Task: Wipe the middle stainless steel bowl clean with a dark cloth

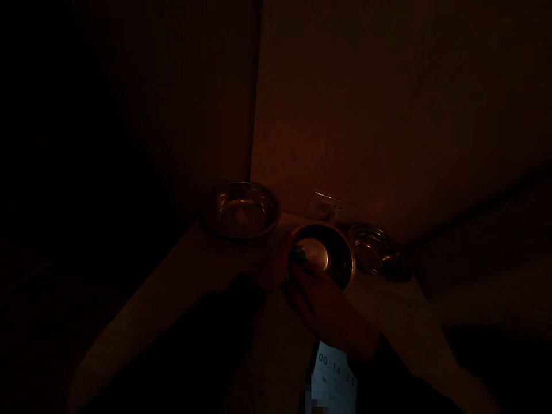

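The scene is very dark. A round metal bowl [350, 259] stands in the middle of the table, light glinting on its inner bottom. At its left rim is my left hand [275, 261], very dim; it appears to hold the bowl by its side. My right hand [317, 299] reaches over the near left rim, fingers bent together around a small greenish thing [298, 251] inside the bowl. Its kind is too dark to make out. Below my right wrist, a phone [334, 376] with a lit screen shows a running timer.
A wide metal bowl [241, 211] stands at the back left of the pale table [142, 322]. Nested or ridged metal dishes [379, 253] sit to the right. Behind them rises a wall [345, 115] with a socket plate [330, 205] low down. Deep shadow covers the left.
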A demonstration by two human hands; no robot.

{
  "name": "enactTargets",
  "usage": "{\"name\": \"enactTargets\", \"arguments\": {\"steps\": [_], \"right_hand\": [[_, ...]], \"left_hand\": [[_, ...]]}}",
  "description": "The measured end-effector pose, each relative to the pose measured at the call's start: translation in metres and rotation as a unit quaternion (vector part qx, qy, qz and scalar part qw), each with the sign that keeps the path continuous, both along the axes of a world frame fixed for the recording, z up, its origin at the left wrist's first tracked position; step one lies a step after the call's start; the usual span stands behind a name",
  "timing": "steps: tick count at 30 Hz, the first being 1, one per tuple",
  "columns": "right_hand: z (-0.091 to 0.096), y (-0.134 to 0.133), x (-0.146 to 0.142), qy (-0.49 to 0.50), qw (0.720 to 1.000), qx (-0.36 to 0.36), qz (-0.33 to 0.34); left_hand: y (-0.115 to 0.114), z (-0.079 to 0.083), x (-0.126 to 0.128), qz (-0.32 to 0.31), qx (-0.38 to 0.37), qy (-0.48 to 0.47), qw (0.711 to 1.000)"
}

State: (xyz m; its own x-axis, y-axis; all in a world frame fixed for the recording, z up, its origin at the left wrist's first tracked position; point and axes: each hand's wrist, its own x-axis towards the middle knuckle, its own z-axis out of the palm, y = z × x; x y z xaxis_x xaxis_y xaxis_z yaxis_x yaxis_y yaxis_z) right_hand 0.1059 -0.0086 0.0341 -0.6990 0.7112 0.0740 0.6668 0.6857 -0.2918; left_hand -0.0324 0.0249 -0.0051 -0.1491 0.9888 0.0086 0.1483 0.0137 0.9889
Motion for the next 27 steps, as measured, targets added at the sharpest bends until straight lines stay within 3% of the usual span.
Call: {"name": "enactTargets", "arguments": {"steps": [7, 12, 21, 27], "right_hand": [[-0.005, -0.008, 0.009, -0.055, 0.997, 0.056, 0.012], [-0.002, -0.015, 0.025, -0.104, 0.990, 0.088, 0.023], [-0.011, -0.011, -0.015, -0.063, 0.992, 0.106, -0.023], [-0.012, -0.012, -0.017, -0.065, 0.992, 0.106, -0.033]], "left_hand": [[-0.003, 0.005, -0.001, 0.006, 0.011, -0.027, 1.000], [0.001, -0.005, 0.000, 0.015, 0.019, -0.012, 1.000], [-0.001, 0.004, 0.001, 0.009, -0.034, -0.019, 0.999], [-0.001, 0.001, -0.001, 0.025, -0.029, -0.022, 0.999]]}}
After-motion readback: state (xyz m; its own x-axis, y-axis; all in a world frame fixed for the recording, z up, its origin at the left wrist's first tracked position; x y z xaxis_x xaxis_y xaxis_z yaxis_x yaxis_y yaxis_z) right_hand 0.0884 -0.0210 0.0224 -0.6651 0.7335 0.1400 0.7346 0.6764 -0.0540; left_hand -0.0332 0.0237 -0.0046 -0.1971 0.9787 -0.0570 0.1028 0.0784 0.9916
